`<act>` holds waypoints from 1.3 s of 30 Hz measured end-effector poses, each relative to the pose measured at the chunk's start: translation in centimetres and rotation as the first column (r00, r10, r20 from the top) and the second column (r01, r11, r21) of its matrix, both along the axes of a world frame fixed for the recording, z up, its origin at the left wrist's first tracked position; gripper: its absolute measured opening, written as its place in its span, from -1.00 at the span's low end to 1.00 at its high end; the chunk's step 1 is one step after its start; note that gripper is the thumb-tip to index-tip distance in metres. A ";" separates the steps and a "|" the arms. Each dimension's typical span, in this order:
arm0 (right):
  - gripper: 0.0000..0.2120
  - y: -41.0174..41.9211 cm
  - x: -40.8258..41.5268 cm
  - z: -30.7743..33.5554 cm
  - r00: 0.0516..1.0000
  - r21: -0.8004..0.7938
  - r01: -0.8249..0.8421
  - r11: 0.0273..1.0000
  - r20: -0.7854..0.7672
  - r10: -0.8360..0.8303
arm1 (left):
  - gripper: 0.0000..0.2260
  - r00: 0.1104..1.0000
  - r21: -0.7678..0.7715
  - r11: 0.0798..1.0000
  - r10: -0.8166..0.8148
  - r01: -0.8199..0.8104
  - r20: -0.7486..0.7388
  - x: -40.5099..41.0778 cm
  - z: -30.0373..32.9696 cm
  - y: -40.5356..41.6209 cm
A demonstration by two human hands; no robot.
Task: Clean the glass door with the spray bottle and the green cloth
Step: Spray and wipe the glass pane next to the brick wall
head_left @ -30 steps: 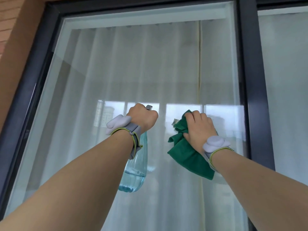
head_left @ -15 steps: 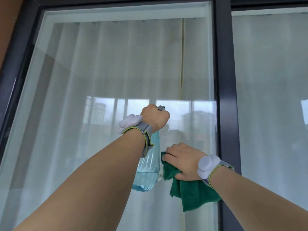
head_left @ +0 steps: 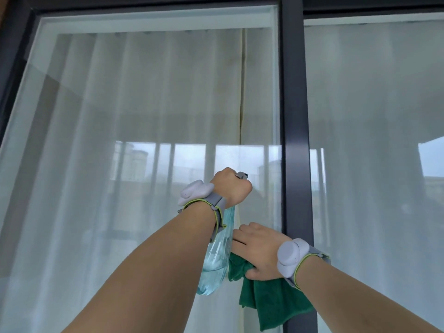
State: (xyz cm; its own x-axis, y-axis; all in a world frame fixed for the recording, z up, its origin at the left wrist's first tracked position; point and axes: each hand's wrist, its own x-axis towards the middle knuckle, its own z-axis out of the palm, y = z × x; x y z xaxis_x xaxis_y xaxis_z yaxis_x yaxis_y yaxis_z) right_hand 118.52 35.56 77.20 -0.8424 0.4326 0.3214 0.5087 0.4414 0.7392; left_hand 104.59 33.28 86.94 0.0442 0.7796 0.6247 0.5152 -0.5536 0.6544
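2 hands: left hand (head_left: 230, 188), right hand (head_left: 258, 252). 1 spray bottle (head_left: 216, 258), 1 green cloth (head_left: 269, 304), 2 wrist bands, 2 glass panes either side of 1 dark frame post (head_left: 294, 116).

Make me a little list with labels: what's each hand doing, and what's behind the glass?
left hand: left hand grips the top of the spray bottle, held up near the glass door
right hand: right hand holds the green cloth against the glass, thumb curled under it
bottle: clear, part full of pale blue liquid
behind glass: white curtain
frame: dark frame right of the hands
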 end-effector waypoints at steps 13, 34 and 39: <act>-0.50 2.1 -0.8 0.2 0.981 0.223 -0.176 0.959 -0.047 0.191 | -0.86 0.987 0.018 0.987 0.162 -0.162 0.027 -1.5 -0.1 0.3; -0.44 3.2 -1.3 4.8 0.659 0.433 0.241 0.869 -0.730 0.181 | -0.91 0.953 0.044 0.956 0.284 -0.289 0.102 -9.8 -1.2 -0.4; -0.40 4.2 -6.4 1.3 0.866 0.422 0.067 0.904 -0.475 0.158 | -0.82 0.956 -0.023 0.965 0.262 -0.262 0.129 -13.2 -3.7 0.0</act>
